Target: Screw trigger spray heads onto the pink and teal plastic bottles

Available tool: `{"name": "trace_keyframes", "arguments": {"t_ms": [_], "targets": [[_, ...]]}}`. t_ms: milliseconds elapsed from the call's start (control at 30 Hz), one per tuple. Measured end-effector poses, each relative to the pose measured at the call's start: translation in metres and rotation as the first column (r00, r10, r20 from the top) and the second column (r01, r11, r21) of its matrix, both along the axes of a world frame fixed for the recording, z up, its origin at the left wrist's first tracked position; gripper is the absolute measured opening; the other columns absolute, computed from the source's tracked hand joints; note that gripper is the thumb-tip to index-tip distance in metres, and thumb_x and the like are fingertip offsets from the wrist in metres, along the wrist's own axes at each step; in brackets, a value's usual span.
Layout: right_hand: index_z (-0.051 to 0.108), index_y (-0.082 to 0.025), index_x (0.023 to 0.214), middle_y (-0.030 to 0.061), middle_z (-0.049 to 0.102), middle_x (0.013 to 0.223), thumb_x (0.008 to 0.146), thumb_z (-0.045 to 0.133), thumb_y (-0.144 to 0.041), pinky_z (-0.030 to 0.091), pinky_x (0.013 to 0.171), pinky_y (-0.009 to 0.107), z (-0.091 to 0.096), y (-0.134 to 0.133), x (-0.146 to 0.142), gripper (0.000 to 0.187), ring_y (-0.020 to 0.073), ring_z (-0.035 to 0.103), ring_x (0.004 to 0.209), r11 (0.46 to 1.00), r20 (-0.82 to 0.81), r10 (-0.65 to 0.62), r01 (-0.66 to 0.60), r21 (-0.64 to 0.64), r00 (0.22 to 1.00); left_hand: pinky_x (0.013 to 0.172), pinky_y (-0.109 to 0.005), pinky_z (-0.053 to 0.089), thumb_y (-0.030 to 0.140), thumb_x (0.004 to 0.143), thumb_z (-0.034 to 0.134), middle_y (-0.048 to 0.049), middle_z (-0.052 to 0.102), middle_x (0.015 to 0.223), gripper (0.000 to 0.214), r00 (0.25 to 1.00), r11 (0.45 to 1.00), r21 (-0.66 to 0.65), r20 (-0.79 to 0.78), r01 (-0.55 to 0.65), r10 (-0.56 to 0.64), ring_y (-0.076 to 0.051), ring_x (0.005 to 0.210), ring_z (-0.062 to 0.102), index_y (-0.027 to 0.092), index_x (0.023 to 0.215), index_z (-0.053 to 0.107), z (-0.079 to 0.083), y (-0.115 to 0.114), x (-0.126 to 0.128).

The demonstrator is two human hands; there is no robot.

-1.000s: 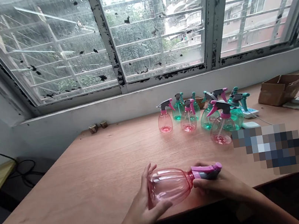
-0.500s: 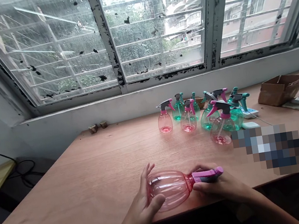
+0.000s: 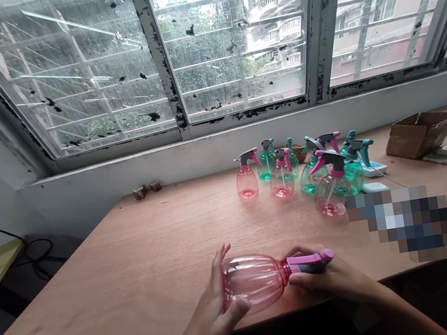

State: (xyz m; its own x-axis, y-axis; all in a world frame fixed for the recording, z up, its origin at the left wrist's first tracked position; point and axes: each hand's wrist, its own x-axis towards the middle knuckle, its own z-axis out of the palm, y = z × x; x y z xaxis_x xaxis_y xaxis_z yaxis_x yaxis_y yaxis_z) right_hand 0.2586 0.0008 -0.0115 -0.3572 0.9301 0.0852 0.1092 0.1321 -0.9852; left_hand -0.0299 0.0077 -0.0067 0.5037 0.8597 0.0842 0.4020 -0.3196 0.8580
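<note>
A clear pink spray bottle (image 3: pixel 254 280) lies on its side just above the near edge of the wooden table (image 3: pixel 138 270). My left hand (image 3: pixel 218 302) cups the bottle's round base, with the thumb underneath and the fingers over the top. Its pink and grey trigger head (image 3: pixel 310 261) points right, and my right hand (image 3: pixel 328 278) is wrapped around it from below.
Several pink and teal spray bottles (image 3: pixel 304 172) stand in a cluster at the back right of the table. An open cardboard box (image 3: pixel 422 132) sits further right. Two small brown blocks (image 3: pixel 146 189) rest by the wall under the barred window (image 3: pixel 230 43).
The bottle has dropped slightly toward the table and turned a little in my hands. My left thumb has shifted along the bottle's underside. The standing bottles have not moved.
</note>
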Motion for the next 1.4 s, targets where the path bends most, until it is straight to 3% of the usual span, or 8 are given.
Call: {"name": "trace_keyframes", "arguments": {"t_ms": [100,367,533,667,733,867,1133,1400], "targets": [[0.07,-0.019,0.099,-0.0017,0.067,0.085,0.085,0.076,-0.035,0.043,0.065,0.023,0.0,0.0,0.001,0.023,0.0153,0.058,0.076,1.0,0.031,0.006,-0.007,0.027,1.0,0.125,-0.054,0.011,0.06,0.099,0.049,-0.0043,0.009,0.17,0.08,1.0,1.0,-0.026,0.0,-0.011,0.011,-0.032,0.155,0.011,0.033,0.159,0.005,0.001,0.0,-0.001],[0.062,-0.016,0.086,-0.0026,0.062,0.068,0.087,0.073,-0.043,0.042,0.059,0.025,-0.007,0.003,-0.002,0.029,0.014,0.056,0.061,0.999,-0.066,-0.036,0.035,-0.024,0.997,0.123,-0.047,0.026,0.031,0.088,0.073,-0.0101,0.019,0.167,0.104,0.998,0.995,0.092,-0.059,-0.032,0.038,-0.032,0.149,0.03,0.03,0.159,-0.003,0.002,-0.003,0.009],[0.064,-0.017,0.094,-0.0029,0.063,0.07,0.088,0.073,-0.042,0.042,0.059,0.024,-0.009,0.002,0.0,0.028,0.0133,0.056,0.063,0.999,-0.051,-0.017,0.016,-0.029,0.999,0.121,-0.049,0.03,0.042,0.085,0.078,-0.0097,0.018,0.167,0.11,0.999,0.999,0.05,-0.027,-0.018,0.019,-0.036,0.148,0.03,0.033,0.159,-0.003,-0.002,-0.001,0.005],[0.069,-0.019,0.102,-0.0034,0.064,0.075,0.088,0.074,-0.038,0.041,0.06,0.023,-0.006,0.0,0.001,0.024,0.0129,0.056,0.067,1.0,0.005,0.012,-0.012,-0.003,1.0,0.123,-0.056,0.019,0.058,0.1,0.049,-0.0037,0.007,0.17,0.078,1.0,1.0,-0.026,0.019,-0.012,0.012,-0.034,0.152,0.021,0.037,0.159,0.003,-0.001,0.0,-0.001],[0.07,-0.019,0.102,-0.003,0.065,0.078,0.088,0.074,-0.037,0.042,0.062,0.023,-0.003,-0.001,0.001,0.023,0.0133,0.056,0.07,1.0,0.018,0.017,-0.017,0.006,1.0,0.124,-0.056,0.015,0.059,0.101,0.046,-0.0033,0.009,0.169,0.074,0.999,0.999,-0.046,0.028,-0.019,0.021,-0.033,0.153,0.019,0.038,0.159,0.005,0.001,0.0,-0.001],[0.068,-0.018,0.1,-0.0029,0.064,0.075,0.087,0.074,-0.039,0.043,0.063,0.023,-0.001,-0.001,-0.001,0.025,0.014,0.057,0.069,0.999,-0.009,0.011,-0.011,-0.03,1.0,0.125,-0.054,0.016,0.054,0.097,0.057,-0.0068,0.018,0.167,0.083,0.999,0.998,-0.063,0.03,-0.014,0.016,-0.032,0.153,0.019,0.034,0.159,0.005,0.003,0.0,0.001],[0.062,-0.017,0.088,-0.0025,0.062,0.066,0.084,0.073,-0.048,0.041,0.059,0.026,-0.008,0.003,-0.003,0.033,0.0151,0.056,0.061,0.997,-0.027,-0.07,0.068,-0.04,0.997,0.125,-0.048,0.02,0.027,0.086,0.076,-0.0121,0.018,0.167,0.106,1.0,0.997,0.073,0.015,-0.001,-0.001,-0.03,0.152,0.023,0.031,0.159,0.0,-0.005,-0.002,0.003],[0.063,-0.018,0.096,-0.0031,0.061,0.069,0.087,0.073,-0.044,0.041,0.059,0.025,-0.005,0.001,-0.001,0.029,0.0146,0.056,0.063,0.999,-0.016,-0.029,0.028,-0.029,0.999,0.125,-0.05,0.017,0.04,0.084,0.079,-0.0112,0.016,0.168,0.111,1.0,0.999,0.052,0.0,-0.007,0.007,-0.034,0.153,0.019,0.031,0.159,-0.002,-0.003,-0.002,0.003]]}}
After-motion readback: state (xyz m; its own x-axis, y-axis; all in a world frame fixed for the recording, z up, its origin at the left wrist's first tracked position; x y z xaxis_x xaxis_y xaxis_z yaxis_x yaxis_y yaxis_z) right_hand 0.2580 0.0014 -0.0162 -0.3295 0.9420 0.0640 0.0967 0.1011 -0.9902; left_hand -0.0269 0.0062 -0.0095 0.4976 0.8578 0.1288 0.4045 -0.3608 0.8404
